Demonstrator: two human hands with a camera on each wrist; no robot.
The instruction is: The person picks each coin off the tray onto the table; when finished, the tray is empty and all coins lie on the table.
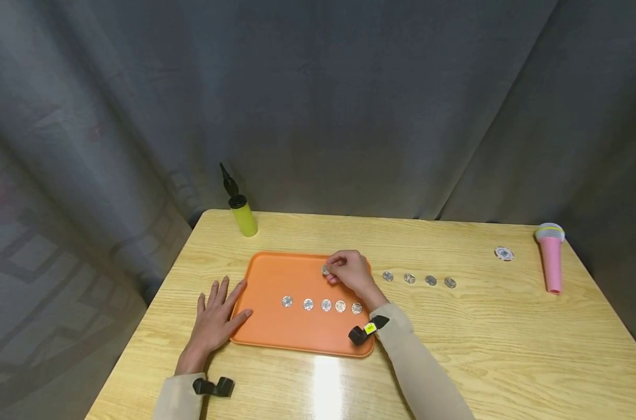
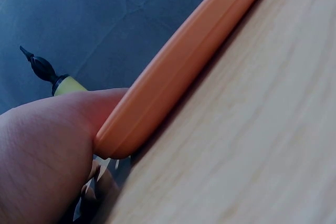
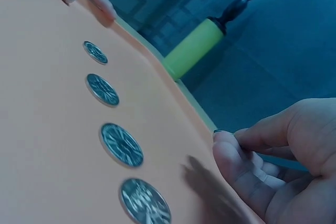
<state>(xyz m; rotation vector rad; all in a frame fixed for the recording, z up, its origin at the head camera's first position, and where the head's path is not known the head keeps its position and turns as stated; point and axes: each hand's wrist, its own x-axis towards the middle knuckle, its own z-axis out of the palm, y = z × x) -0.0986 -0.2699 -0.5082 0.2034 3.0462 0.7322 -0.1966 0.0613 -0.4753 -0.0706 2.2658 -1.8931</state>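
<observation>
My right hand (image 1: 349, 271) pinches a silver coin (image 1: 325, 270) between thumb and fingertips, above the far right part of an orange tray (image 1: 276, 332). In the right wrist view only the thin rim of that coin (image 3: 223, 131) shows, and its shadow falls on the tray. Several silver coins lie flat in a row inside the tray, one of them a coin (image 1: 287, 301) at the row's left end. With fingers spread, my left hand (image 1: 213, 321) rests at the tray's left edge, its thumb over the rim.
Right of the tray, several more silver coins (image 1: 409, 278) lie in a row on the wooden table (image 1: 485, 344). Farther right are a white poker chip (image 1: 503, 253) and a pink toy microphone (image 1: 551, 259). A yellow-green hand pump (image 1: 244, 219) stands at the back left, before grey curtains.
</observation>
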